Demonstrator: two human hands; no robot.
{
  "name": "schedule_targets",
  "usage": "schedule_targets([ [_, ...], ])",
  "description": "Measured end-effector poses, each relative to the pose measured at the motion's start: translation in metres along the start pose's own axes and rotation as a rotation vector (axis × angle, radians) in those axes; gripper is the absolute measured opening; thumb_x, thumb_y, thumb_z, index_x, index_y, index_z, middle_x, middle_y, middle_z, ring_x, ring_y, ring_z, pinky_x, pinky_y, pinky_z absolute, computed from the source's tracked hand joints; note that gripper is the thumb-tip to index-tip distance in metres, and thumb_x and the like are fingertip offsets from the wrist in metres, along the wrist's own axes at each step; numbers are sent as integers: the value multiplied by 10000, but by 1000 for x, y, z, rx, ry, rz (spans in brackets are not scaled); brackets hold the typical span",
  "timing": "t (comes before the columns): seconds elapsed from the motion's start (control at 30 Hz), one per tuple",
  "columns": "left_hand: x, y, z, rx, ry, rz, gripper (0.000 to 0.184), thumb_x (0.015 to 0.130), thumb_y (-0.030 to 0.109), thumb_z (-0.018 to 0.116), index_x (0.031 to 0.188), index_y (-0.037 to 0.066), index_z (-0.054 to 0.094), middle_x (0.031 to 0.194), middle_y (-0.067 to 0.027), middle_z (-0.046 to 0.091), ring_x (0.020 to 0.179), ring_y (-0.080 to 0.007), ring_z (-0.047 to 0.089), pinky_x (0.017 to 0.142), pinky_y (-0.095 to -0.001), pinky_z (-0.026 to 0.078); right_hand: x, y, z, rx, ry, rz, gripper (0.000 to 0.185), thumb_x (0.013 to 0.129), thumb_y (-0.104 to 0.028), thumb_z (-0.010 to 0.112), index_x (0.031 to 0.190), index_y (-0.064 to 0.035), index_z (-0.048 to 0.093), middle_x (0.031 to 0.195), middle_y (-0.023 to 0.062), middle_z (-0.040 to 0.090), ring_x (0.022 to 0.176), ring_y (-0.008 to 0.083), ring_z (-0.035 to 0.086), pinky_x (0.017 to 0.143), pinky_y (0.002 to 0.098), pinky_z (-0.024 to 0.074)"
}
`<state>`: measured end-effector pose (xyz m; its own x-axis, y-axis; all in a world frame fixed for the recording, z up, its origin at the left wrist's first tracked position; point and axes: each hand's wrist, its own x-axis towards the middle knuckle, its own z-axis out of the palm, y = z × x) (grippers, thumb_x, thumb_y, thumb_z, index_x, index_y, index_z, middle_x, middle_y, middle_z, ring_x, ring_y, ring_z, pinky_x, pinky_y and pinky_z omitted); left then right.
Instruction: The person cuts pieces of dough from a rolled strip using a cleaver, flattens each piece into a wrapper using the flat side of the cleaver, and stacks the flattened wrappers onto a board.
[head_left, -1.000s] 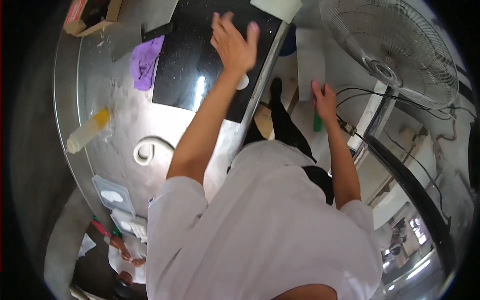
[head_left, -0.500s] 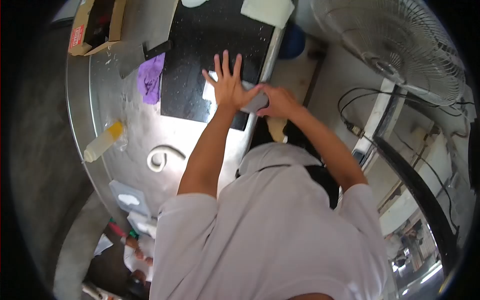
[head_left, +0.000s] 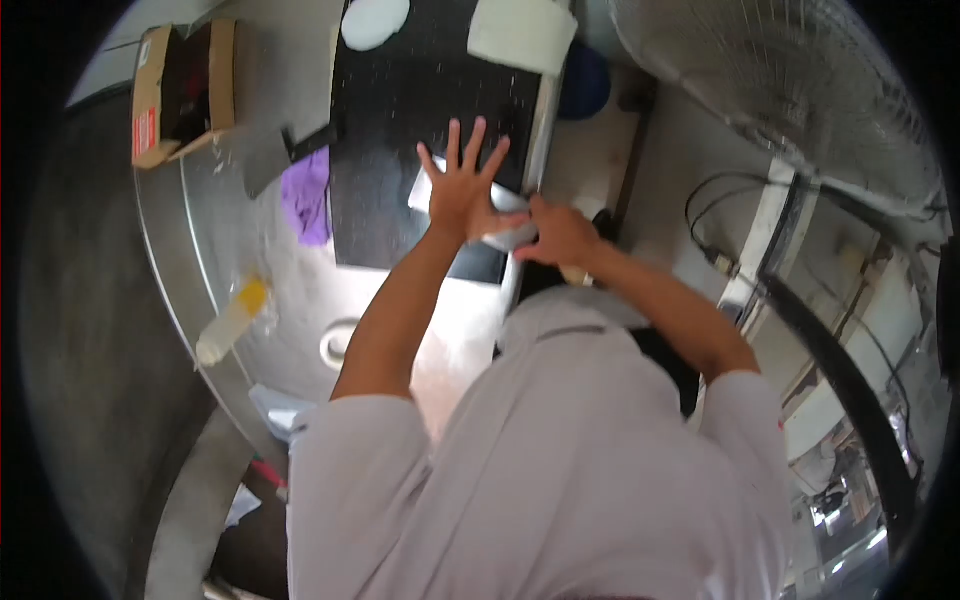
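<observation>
One left hand point(head_left: 463, 203) wide, seemingly flat

I'm seeing a metal table point(head_left: 300, 290) carrying a black board point(head_left: 400, 110) beneath the left hand point(head_left: 462, 200). Left of that hand, a purple cloth point(head_left: 308, 197) is lying beside the board; farther forward, a cardboard box point(head_left: 148, 95) is sitting. Left and behind, a bottle point(head_left: 232, 325) and a white ring point(head_left: 328, 347) are resting.

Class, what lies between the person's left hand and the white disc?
Only black board, flecked with pale specks, separates the left hand from the white disc; the head view shows this.
</observation>
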<state>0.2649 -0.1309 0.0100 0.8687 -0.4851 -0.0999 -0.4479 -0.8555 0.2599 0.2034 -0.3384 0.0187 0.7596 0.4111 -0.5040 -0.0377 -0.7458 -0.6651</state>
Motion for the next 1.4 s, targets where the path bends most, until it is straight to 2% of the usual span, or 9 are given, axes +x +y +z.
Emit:
schedule_targets([
  [0.27,80,-32,-31,115,151,13,1219,590,839,732,1616,320,327,1709,-63,225,1565,-377,187,1108,-826,124,71,4,-46,-24,214,-177,694,687,-410,910,1124,23,590,985,259,711,967,456,698,819,507,557],
  [0.37,36,-21,-11,45,82,63,1244,579,874,715,1621,323,317,1722,-100,174,1573,-437,112,1089,-848,88,20,-15,-33,165,-43,-19,723,657,-418,928,1122,30,603,1027,274,704,972,468,692,840,512,555],
  [0.5,29,9,-3,-65,-48,136,1229,533,876,714,1592,341,394,1722,-119,176,1564,-491,90,1043,-881,12,4,22,7,-145,467,-220,824,648,-443,930,1214,30,564,1058,309,687,1007,497,674,851,523,550],
  [0.57,42,4,-10,-38,14,134,1210,547,867,711,1591,342,397,1720,-104,196,1564,-473,120,1042,-880,15,5,4,-18,-13,43,122,851,658,-464,923,1222,35,527,1033,310,683,1036,514,656,867,527,543],
  [0.73,78,-36,-21,6,212,106,1189,594,815,751,1608,338,354,1711,-77,224,1561,-441,158,1042,-883,98,48,-5,-43,-19,159,-144,760,700,-475,900,1110,47,530,998,299,683,995,509,662,851,538,542],
  [0.8,38,-23,-13,-46,106,141,1244,561,871,713,1618,342,326,1729,-80,156,1573,-452,91,1049,-886,79,18,-24,-42,111,-39,-19,804,683,-478,908,1146,61,532,962,294,685,999,502,663,843,537,541],
  [0.93,19,23,1,19,-201,192,1222,579,929,636,1610,336,356,1734,-102,122,1567,-489,56,1030,-898,23,-27,6,4,11,-62,173,1030,661,-582,883,1326,91,477,1287,367,604,1222,545,579,1060,518,480],
  [1.17,59,-6,5,-8,376,-75,1176,608,858,685,1587,266,412,1661,-173,303,1509,-532,223,1029,-886,26,54,21,-84,-217,63,-305,818,702,-548,869,1193,6,522,958,268,703,984,465,690,816,548,549],
  [1.4,35,22,2,15,47,-61,1208,647,847,684,1635,263,307,1713,-177,166,1543,-550,55,1045,-878,36,21,22,-63,-128,-91,-151,781,662,-432,933,1160,9,525,902,270,697,940,476,692,781,524,560],
])
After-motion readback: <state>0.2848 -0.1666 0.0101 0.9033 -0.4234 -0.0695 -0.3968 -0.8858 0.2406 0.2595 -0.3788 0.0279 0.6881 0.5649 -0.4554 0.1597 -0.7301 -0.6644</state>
